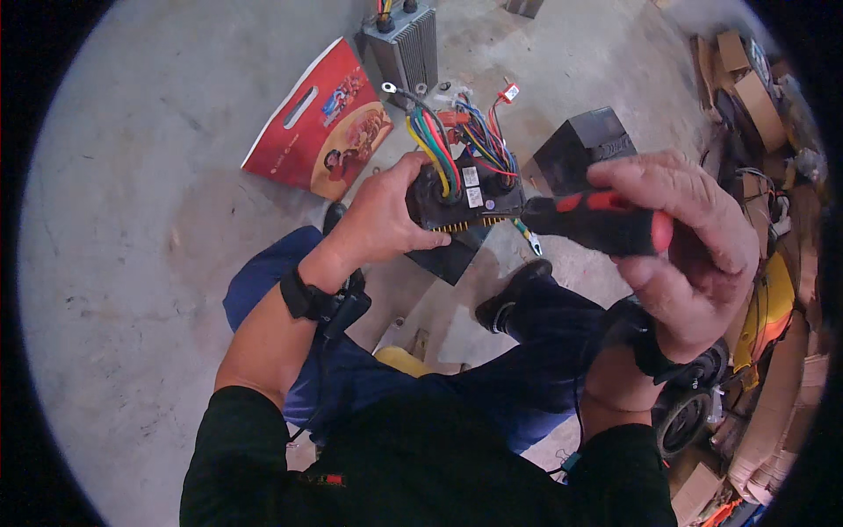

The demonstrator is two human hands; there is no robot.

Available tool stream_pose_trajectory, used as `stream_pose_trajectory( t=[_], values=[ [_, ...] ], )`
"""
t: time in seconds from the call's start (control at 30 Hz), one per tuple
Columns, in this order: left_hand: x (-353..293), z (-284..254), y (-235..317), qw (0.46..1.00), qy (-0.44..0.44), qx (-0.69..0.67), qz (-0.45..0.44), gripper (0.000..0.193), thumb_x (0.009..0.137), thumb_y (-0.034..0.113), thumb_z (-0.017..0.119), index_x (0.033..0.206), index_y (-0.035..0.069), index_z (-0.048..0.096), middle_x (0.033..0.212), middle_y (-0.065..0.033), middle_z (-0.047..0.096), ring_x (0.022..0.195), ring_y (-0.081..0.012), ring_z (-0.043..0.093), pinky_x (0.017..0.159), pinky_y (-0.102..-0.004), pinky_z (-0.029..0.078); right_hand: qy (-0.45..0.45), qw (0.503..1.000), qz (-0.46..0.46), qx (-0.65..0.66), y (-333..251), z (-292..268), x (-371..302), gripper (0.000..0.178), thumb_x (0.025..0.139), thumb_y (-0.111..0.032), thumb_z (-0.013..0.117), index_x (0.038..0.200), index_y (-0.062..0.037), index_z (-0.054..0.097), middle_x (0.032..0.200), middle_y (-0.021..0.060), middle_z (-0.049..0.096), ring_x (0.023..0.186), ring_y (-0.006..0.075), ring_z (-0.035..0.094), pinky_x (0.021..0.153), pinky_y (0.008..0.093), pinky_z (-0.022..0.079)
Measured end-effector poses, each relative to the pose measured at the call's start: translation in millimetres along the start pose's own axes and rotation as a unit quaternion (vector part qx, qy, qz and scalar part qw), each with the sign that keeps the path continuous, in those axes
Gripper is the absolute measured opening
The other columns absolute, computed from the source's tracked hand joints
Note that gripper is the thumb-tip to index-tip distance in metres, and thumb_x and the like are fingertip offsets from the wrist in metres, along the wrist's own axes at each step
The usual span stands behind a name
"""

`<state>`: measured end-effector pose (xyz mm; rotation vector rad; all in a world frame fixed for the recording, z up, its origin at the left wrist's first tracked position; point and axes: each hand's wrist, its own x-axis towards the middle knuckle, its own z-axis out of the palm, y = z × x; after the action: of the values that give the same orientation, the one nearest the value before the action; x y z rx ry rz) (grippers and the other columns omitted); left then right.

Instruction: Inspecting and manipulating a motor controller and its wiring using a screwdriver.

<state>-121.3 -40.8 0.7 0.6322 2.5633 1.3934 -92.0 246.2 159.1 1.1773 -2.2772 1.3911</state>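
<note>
My left hand (388, 213) grips the left side of a black finned motor controller (452, 206) with two white labels on its face. Thick yellow, green, blue and red cables (430, 145) and a bundle of thin coloured wires (492, 140) come out of it. In my right hand (689, 228) is a red and black screwdriver (597, 220), its handle between thumb and fingers. The screwdriver points left, and its shaft reaches the controller's right edge near the yellow-lined fins. Whether the tip touches a screw is too small to tell. A ring terminal (388, 88) ends one black cable.
Left of the controller stands a red paper bag (320, 127). Behind is a grey finned metal unit (404, 48); a black box (584, 145) sits to the right. Along the right side lie cardboard pieces (760, 110), a yellow-orange case (768, 307) and a small wheel (683, 422).
</note>
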Motion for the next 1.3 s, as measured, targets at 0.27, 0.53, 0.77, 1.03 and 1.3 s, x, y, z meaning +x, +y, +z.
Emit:
stream_pose_trajectory(
  t=[0.27, 0.53, 0.77, 1.03, 1.3],
  values=[
    [0.8, 1.7, -2.6, 1.0, 0.009, 0.01, 0.012, 0.091, 0.061, 0.019, 0.095, 0.137, 0.001, 0.05, 0.118, -0.0228, 0.068, 0.113, -0.0379, 0.068, 0.097, -0.0416, 0.053, 0.082, 0.992, 0.096, 0.01, 3.4, 4.6, -14.6, 0.057, 0.074, -0.033, 0.087, 0.111, 0.0061, 0.067, 0.104, 0.018, 0.069, 0.097, 0.0272, 0.065, 0.086, 0.036, 0.049],
    [0.7, 0.8, -0.6, 1.0, 0.002, 0.005, 0.011, 0.092, 0.06, 0.017, 0.095, 0.138, 0.002, 0.049, 0.117, -0.0232, 0.068, 0.113, -0.0389, 0.068, 0.097, -0.0423, 0.053, 0.05, 0.991, 0.122, -0.02, -3.5, 1.5, -13.0, 0.062, 0.076, -0.036, 0.084, 0.116, 0.0072, 0.067, 0.106, 0.0189, 0.07, 0.099, 0.027, 0.065, 0.088, 0.0353, 0.049],
    [-0.7, -0.2, 0.2, 1.0, -0.002, 0.025, 0.005, 0.092, 0.061, 0.017, 0.095, 0.138, 0.002, 0.049, 0.118, -0.0233, 0.068, 0.113, -0.0384, 0.068, 0.097, -0.0415, 0.053, 0.008, 0.998, 0.067, -0.018, 3.0, -7.1, -14.1, 0.07, 0.069, -0.043, 0.092, 0.112, 0.0062, 0.067, 0.099, 0.0157, 0.07, 0.095, 0.0231, 0.065, 0.083, 0.0319, 0.048],
    [0.7, 0.0, 1.6, 1.0, -0.001, 0.027, -0.002, 0.09, 0.061, 0.018, 0.095, 0.137, 0.002, 0.049, 0.117, -0.0223, 0.068, 0.113, -0.0379, 0.068, 0.096, -0.0418, 0.053, 0.088, 0.984, 0.153, -0.009, -1.5, 5.5, -15.5, 0.061, 0.075, -0.034, 0.087, 0.115, 0.0075, 0.068, 0.1, 0.0168, 0.071, 0.093, 0.0263, 0.068, 0.088, 0.0339, 0.051],
    [2.0, -0.8, 4.8, 1.0, 0.002, 0.029, 0.001, 0.089, 0.061, 0.018, 0.095, 0.136, 0.003, 0.05, 0.116, -0.022, 0.068, 0.113, -0.0377, 0.068, 0.097, -0.0418, 0.053, -0.017, 0.992, 0.115, -0.045, -1.1, -12.2, -14.3, 0.067, 0.07, -0.036, 0.09, 0.115, 0.0079, 0.067, 0.101, 0.0177, 0.07, 0.093, 0.0265, 0.068, 0.086, 0.0344, 0.052]
  ],
)
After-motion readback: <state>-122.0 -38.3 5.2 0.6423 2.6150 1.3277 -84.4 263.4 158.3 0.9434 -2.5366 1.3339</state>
